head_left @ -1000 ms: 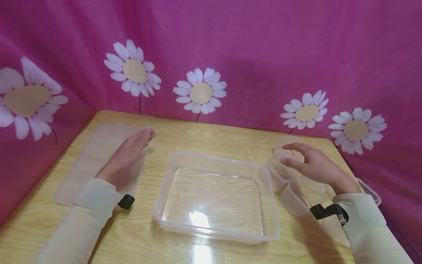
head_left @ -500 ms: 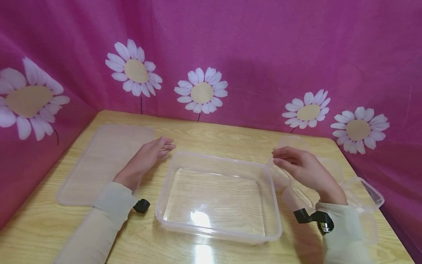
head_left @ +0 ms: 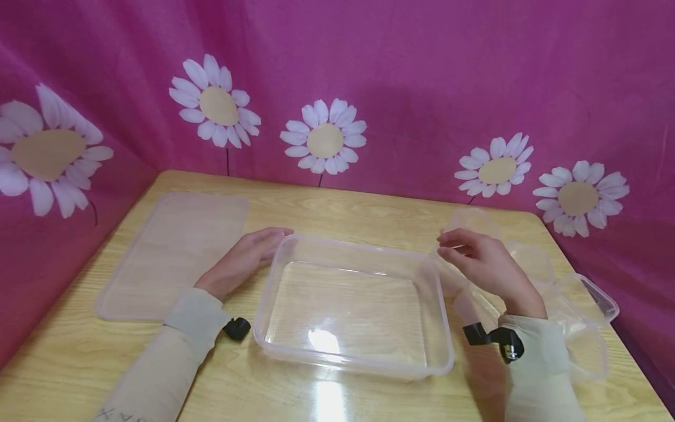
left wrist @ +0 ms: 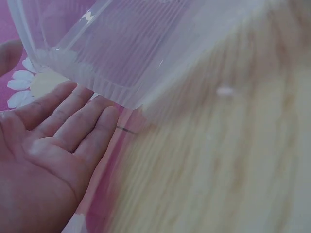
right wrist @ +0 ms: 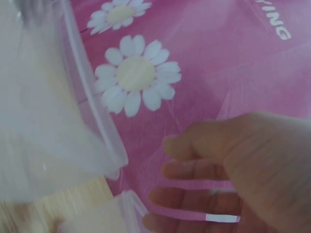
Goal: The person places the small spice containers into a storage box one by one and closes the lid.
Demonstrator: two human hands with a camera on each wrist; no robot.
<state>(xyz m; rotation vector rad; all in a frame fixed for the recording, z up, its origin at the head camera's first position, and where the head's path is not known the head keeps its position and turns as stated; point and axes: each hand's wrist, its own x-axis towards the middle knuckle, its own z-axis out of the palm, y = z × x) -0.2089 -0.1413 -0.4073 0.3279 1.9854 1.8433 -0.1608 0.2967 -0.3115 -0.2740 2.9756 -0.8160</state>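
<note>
A large clear rectangular plastic box (head_left: 353,313) stands open-topped in the middle of the table. My left hand (head_left: 245,261) is at its far left corner, fingers extended. In the left wrist view the left fingers (left wrist: 92,121) lie straight along the outside of the box wall (left wrist: 97,68), palm towards it. My right hand (head_left: 487,266) hovers just right of the box, over the small containers, thumb and fingers loosely bent with nothing between them. In the right wrist view the box rim (right wrist: 90,92) passes left of the right fingertips.
A flat translucent lid (head_left: 174,258) lies on the table (head_left: 348,211) at the left. Several small clear containers (head_left: 585,351) cluster at the right, partly hidden by the right arm. A pink curtain (head_left: 401,70) with daisies hangs behind.
My left hand has moved right, from over the lid to the box's left corner. The right hand has shifted slightly left towards the box, its fingers drawing closer together.
</note>
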